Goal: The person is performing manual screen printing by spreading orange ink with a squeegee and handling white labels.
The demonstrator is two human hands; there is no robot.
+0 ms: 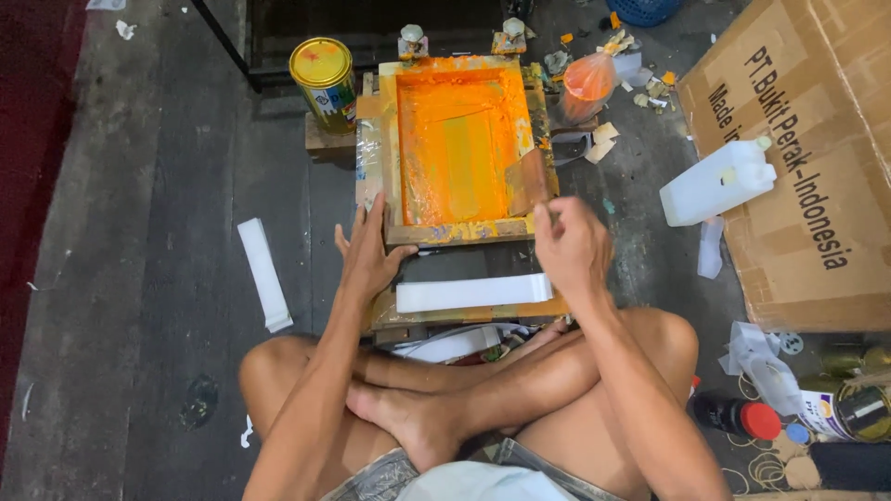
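Screen-printing station on a concrete floor (pixel 139 232), seen from above the seated person's crossed legs.

- Printing frame (pixel 461 148) — wooden, mesh flooded with orange ink, hinged at its far edge under two clamps and lying low over the base. Ink covers the whole mesh, with a paler greenish panel near its middle.
- Left hand (pixel 369 255) — flat against the frame's near left corner, fingers spread and pressing on the wood, thumb toward the near rail.
- Right hand (pixel 571 246) — fingers closed around the handle of a squeegee (pixel 527 181), whose blade rests in the ink at the frame's right side.
- White strip (pixel 473 292) — long, lying across the base just in front of the frame, between the two hands; no orange shows on it.
- Second white strip (pixel 264 274) — on the floor, well apart to the left, also unmarked.
- Yellow paint tin (pixel 323 79) at the frame's far left; orange-stained plastic bag (pixel 587 85) at its far right.
- White plastic jug (pixel 719 181) beside a large cardboard box (pixel 807 167).

Progress, as judged: ink is loaded and spread, the squeegee is in hand, yet the strips in sight carry no print — the printing of these pieces appears to remain undone. What lies beneath the mesh cannot be told.
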